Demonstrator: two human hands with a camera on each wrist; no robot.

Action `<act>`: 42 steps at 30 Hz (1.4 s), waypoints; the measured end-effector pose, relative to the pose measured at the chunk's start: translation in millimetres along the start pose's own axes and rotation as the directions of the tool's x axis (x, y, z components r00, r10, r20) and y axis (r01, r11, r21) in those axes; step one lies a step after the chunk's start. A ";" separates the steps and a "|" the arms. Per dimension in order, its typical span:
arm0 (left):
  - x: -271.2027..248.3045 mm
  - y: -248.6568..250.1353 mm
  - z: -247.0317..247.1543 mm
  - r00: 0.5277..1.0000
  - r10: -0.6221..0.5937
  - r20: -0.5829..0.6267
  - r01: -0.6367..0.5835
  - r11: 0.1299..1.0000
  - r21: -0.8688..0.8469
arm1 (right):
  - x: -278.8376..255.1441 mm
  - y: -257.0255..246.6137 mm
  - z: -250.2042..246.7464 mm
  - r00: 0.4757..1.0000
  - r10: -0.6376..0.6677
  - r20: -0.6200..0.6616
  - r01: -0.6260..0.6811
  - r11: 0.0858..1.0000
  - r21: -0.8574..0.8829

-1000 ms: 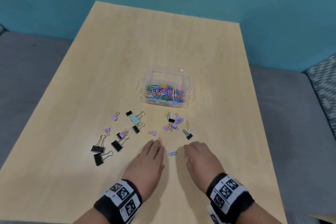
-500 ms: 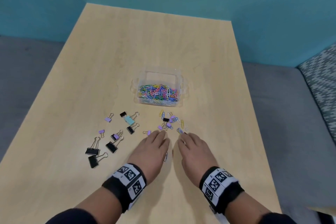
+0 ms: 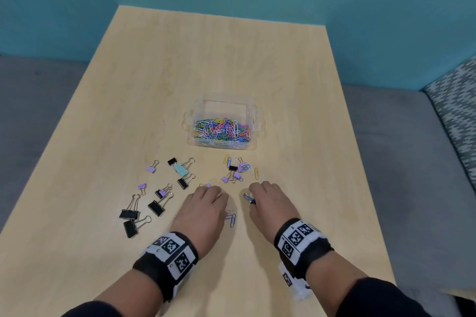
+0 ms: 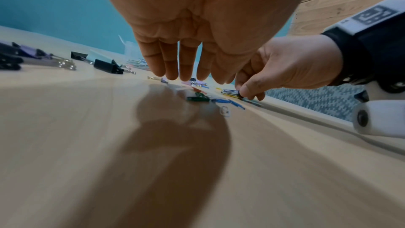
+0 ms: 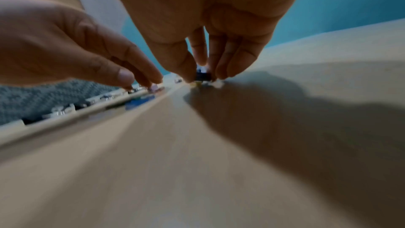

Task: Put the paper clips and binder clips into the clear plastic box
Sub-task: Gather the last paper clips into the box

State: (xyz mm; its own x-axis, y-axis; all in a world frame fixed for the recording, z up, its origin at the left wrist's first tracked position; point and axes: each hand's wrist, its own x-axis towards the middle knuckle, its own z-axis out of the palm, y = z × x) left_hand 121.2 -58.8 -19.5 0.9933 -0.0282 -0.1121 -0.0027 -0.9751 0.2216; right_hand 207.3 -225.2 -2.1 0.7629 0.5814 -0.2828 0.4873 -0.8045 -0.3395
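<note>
The clear plastic box (image 3: 253, 110) stands mid-table, holding a heap of coloured paper clips (image 3: 222, 131). In front of it lies a small pile of purple binder clips and paper clips (image 3: 238, 171). Black binder clips (image 3: 155, 207), purple ones and a teal binder clip (image 3: 180, 169) are scattered to the left. My right hand (image 3: 251, 197) (image 5: 201, 75) pinches a small dark binder clip (image 3: 249, 198) just above the table. My left hand (image 3: 216, 194) (image 4: 181, 75) has straight fingers, tips down by a pink paper clip (image 3: 219, 195). Blue paper clips (image 3: 231, 219) lie between my hands.
The wooden table (image 3: 128, 110) ends at a teal wall behind. Grey upholstery runs along both long sides, with a patterned cushion (image 3: 453, 100) at the right. Bare wood stretches beyond the box and near my wrists.
Both hands moved forward towards the clips. My right hand reached the small dark binder clip beside the pile and now pinches it. My left hand's fingers came down next to the pink paper clip.
</note>
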 end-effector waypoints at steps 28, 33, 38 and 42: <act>34.7 -5.7 -2.1 0.994 0.064 0.094 -0.083 0.972 0.221 | -2.4 13.8 -6.3 0.998 -0.051 -0.027 0.041 0.957 -0.286; 32.2 -10.5 -0.9 0.991 0.123 0.057 -0.133 0.966 0.222 | -1.1 1.5 -1.6 0.998 -0.070 0.000 0.066 0.954 -0.293; 33.3 -8.5 -0.1 0.991 0.124 0.058 -0.134 0.963 0.234 | 9.4 -11.7 -0.9 0.998 -0.066 0.020 0.068 0.952 -0.298; 31.4 -10.7 1.9 0.993 0.098 0.064 -0.109 0.973 0.205 | 12.7 -16.9 -1.0 0.998 -0.053 0.034 0.061 0.948 -0.313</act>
State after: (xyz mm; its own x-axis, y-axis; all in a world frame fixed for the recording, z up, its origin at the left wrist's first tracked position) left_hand 152.2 -49.7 -27.3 0.9787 -0.1376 -0.1521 -0.1347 -0.9904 0.0296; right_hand 209.2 -204.3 0.9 0.7213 0.6269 -0.2944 0.6412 -0.7652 -0.0584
